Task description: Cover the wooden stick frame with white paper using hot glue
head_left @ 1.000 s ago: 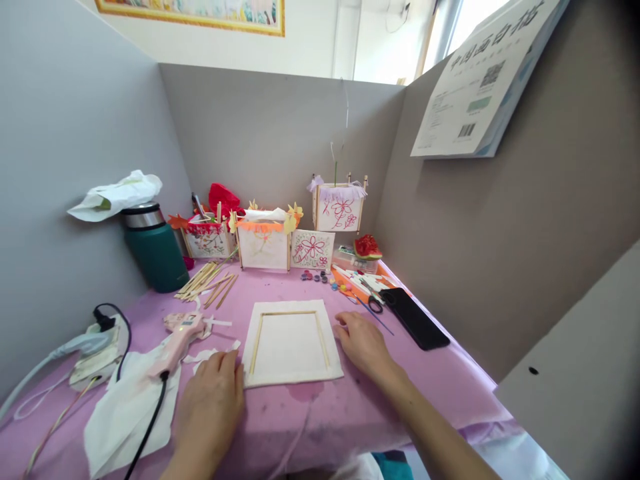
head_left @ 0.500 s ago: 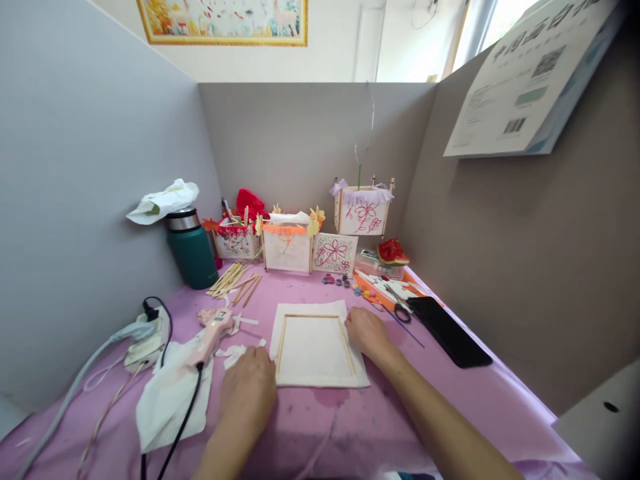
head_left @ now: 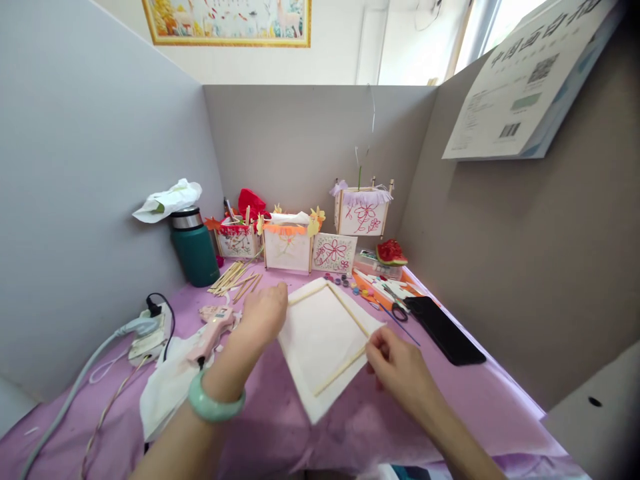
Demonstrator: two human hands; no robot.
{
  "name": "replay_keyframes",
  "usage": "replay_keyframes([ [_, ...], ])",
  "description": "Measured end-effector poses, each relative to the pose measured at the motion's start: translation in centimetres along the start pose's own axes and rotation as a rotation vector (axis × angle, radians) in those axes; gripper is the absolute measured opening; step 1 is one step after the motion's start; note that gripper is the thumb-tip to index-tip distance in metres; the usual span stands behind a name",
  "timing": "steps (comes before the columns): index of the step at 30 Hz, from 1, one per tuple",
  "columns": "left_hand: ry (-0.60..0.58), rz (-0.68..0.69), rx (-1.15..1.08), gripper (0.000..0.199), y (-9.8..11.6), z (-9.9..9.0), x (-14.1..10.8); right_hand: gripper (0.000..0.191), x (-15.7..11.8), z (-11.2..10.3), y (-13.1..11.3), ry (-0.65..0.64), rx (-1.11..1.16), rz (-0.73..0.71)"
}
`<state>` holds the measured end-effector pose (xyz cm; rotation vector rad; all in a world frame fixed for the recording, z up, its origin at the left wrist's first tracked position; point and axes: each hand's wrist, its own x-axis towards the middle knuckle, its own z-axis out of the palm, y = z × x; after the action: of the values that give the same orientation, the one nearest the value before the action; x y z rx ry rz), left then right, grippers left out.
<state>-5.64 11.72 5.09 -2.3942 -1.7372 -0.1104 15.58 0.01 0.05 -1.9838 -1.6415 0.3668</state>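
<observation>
A white sheet [head_left: 320, 340] with thin wooden sticks [head_left: 347, 310] laid as a frame on it is turned cornerwise on the pink cloth. My left hand [head_left: 267, 308], fingers curled, is at the sheet's left corner and hides the stick end there. My right hand [head_left: 393, 357] pinches the right corner between thumb and fingers, beside a stick joint. A green bangle [head_left: 215, 400] circles my left wrist. The pink glue gun [head_left: 213, 333] lies left of my left forearm, on white paper.
A green bottle [head_left: 195, 250] and power strip [head_left: 150, 340] stand left. Loose sticks [head_left: 233, 277] lie behind my left hand. Decorated boxes [head_left: 287, 247] line the back. Scissors [head_left: 400, 311] and a black phone [head_left: 445, 330] are at the right.
The sheet and its stick frame have turned from square-on to a diamond position. My left hand has moved up and forward; my right hand has come back toward me and slightly right.
</observation>
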Motion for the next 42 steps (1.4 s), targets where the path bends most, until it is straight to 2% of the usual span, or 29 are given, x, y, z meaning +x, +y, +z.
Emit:
replay_keyframes([
  [3,-0.029,0.059,-0.014,0.025,0.8,0.0,2.7,0.024,-2.7,0.2,0.1,-0.132,0.16,-0.073],
  [6,-0.037,0.095,-0.037,0.029,1.1,1.1,2.9,0.029,-2.8,0.1,1.1,-0.131,0.023,-0.041],
  [9,-0.027,0.076,-0.048,0.023,0.6,2.4,0.9,0.027,-0.8,0.1,2.2,-0.049,-0.187,0.009],
  [13,-0.056,0.029,-0.038,0.023,-0.3,3.8,-1.3,0.023,3.6,1.1,2.5,-0.038,-0.321,0.007],
  [16,-0.087,0.024,-0.024,0.02,-0.4,4.6,-0.6,0.023,7.1,2.5,2.2,-0.055,-0.354,-0.026],
  [18,-0.117,0.029,-0.016,0.026,-0.1,5.2,0.6,0.022,8.8,3.3,2.1,-0.078,-0.38,-0.05],
  [24,-0.179,0.033,-0.036,0.034,0.7,6.3,2.7,0.027,9.6,4.4,2.5,-0.098,-0.435,-0.082],
  [31,-0.066,-0.013,-0.087,0.033,0.9,5.4,3.4,0.021,10.8,4.0,1.7,0.076,-0.401,-0.119],
  [33,-0.018,0.004,-0.127,0.027,0.7,5.0,2.6,0.022,10.1,3.7,1.6,0.097,-0.369,-0.171],
  [36,0.051,0.093,-0.229,0.016,-0.2,4.9,-0.4,0.021,7.3,3.4,1.4,0.078,-0.294,-0.326],
  [39,0.083,0.217,-0.348,0.022,-1.5,5.6,-4.8,0.017,3.6,3.6,1.3,0.006,-0.209,-0.521],
  [42,0.128,0.309,-0.439,0.028,-2.6,7.2,-8.7,0.016,0.8,4.3,1.3,0.01,-0.067,-0.71],
])
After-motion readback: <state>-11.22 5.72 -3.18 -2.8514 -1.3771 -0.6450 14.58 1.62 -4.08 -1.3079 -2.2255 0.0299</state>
